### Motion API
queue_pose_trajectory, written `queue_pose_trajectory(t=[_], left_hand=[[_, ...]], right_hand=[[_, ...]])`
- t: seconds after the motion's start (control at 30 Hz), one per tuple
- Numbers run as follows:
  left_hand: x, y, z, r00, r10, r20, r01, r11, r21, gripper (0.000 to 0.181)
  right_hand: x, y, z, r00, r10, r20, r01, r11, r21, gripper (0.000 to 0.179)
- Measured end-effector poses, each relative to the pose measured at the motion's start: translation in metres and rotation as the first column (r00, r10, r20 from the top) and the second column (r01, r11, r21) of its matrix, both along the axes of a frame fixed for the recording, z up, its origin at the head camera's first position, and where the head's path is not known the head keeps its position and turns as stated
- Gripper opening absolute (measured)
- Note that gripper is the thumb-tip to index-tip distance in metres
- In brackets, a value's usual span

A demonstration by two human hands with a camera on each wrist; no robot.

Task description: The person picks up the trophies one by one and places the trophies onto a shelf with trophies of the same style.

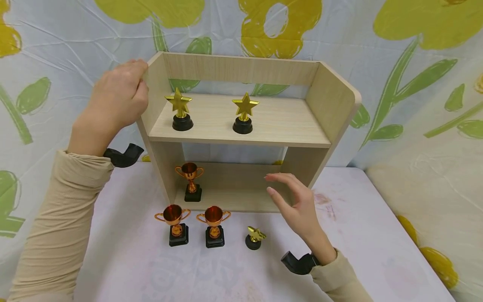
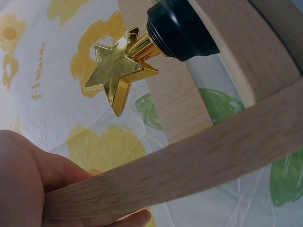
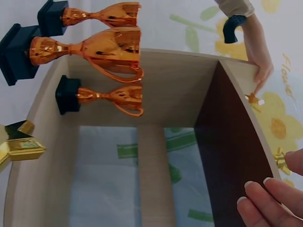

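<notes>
A light wooden two-tier shelf (image 1: pixel 241 140) stands upright on the table. My left hand (image 1: pixel 117 94) grips the top edge of its left side panel (image 2: pixel 189 158), thumb on one side and fingers on the other. In front of the lower tier, towards the right, my right hand (image 1: pixel 296 205) hovers with loosely bent fingers and nothing between them. Two gold star trophies (image 1: pixel 179 109) (image 1: pixel 244 113) with black bases stand on the upper tier. A bronze two-handled trophy cup (image 1: pixel 191 182) stands at the left of the lower tier.
Before the shelf, two more bronze trophy cups (image 1: pixel 175 224) (image 1: pixel 214 226) stand on the white tablecloth (image 1: pixel 188 277). A third gold star trophy (image 1: pixel 254 238) is to their right, near my right hand. A flower-printed cloth (image 1: pixel 411 84) hangs behind the shelf.
</notes>
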State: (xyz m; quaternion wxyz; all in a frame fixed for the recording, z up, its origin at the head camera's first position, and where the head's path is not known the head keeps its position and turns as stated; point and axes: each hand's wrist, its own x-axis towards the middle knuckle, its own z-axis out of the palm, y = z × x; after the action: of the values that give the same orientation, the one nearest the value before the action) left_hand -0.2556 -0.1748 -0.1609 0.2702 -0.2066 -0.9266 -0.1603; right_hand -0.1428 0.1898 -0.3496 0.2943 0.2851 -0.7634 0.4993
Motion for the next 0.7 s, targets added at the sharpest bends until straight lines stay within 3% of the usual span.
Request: queue_pose_trajectory(t=[0.17,0.5,0.7], left_hand=[[0.0,0.0,-0.001,1.0,0.006,-0.005,-0.006,1.0,-0.001,0.017],[0.001,-0.001,-0.001,1.0,-0.003,-0.017,0.003,1.0,0.0,0.017],[0.001,0.001,-0.001,1.0,-0.008,-0.022,0.008,1.0,-0.002,0.018]], right_hand=[[0.003,0.002,-0.007,1.0,0.0,-0.003,0.0,1.0,0.019,0.038],[0.014,0.006,-0.022,0.995,-0.038,0.096,0.029,0.995,0.092,0.035],[0.019,0.008,-0.036,0.995,-0.032,0.1,0.022,0.995,0.099,0.035]])
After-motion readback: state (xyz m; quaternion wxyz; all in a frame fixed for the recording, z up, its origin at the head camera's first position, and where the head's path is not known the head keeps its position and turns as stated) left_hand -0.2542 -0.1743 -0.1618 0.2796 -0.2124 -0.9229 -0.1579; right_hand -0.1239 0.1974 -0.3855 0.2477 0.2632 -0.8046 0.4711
